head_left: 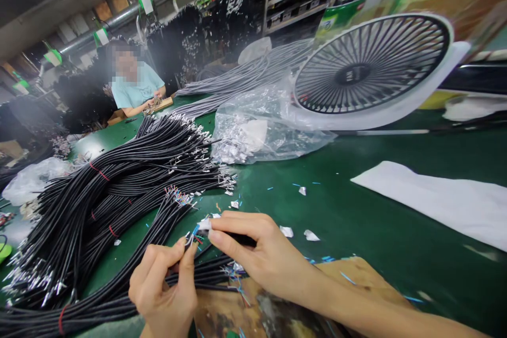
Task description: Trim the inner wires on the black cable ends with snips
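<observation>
Thin coloured wires (195, 231) at a cable's end lie between my two hands, low in the middle of the head view. My left hand (166, 280) pinches the wire ends between thumb and index finger. From the right, my right hand (253, 253) closes its thumb and index finger on a small piece of white wrap (205, 225) beside these wires. Black cables (214, 272) pass beneath both hands, over a worn wooden board (229, 311).
Bundled black cables (114, 185) fill the left side of the green table (312, 158). Behind are a plastic bag (273, 137), grey cables (237, 82) and a round fan (368, 68). White paper (428, 195) lies right. A person (137, 87) sits across the table.
</observation>
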`<action>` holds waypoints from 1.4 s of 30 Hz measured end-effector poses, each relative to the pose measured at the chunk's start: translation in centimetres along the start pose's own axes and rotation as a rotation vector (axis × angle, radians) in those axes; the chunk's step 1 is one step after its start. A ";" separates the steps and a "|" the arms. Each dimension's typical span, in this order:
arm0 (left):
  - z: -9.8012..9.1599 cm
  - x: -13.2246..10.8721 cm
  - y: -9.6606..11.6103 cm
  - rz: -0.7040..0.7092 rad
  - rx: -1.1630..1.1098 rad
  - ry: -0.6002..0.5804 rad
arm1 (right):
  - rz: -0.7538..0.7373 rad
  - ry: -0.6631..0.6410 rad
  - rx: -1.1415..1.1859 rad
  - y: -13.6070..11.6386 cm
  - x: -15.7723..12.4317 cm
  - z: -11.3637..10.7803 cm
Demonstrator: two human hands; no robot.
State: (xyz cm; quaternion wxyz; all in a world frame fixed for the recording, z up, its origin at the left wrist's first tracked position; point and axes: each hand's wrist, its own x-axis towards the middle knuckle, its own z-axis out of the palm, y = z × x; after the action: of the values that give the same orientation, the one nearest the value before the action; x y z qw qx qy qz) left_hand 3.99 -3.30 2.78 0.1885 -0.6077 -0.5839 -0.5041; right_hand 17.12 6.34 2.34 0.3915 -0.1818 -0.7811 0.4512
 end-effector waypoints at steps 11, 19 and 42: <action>-0.3 -0.1 -0.4 -0.156 -0.052 -0.154 | 0.003 0.026 -0.080 0.4 -0.1 -0.1; -0.4 0.3 -0.5 -0.325 -0.138 -0.294 | 0.005 0.028 -0.080 0.5 -0.1 0.0; 0.6 0.0 -0.9 -0.451 -0.286 -0.557 | -0.255 0.018 -0.426 1.8 0.3 0.0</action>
State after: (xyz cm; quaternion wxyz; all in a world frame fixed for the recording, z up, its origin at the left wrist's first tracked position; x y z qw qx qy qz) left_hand 3.39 -2.62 2.23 -0.1795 -0.5979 -0.6554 -0.4251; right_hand 16.80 7.45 0.96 0.4052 -0.1641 -0.8716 0.2218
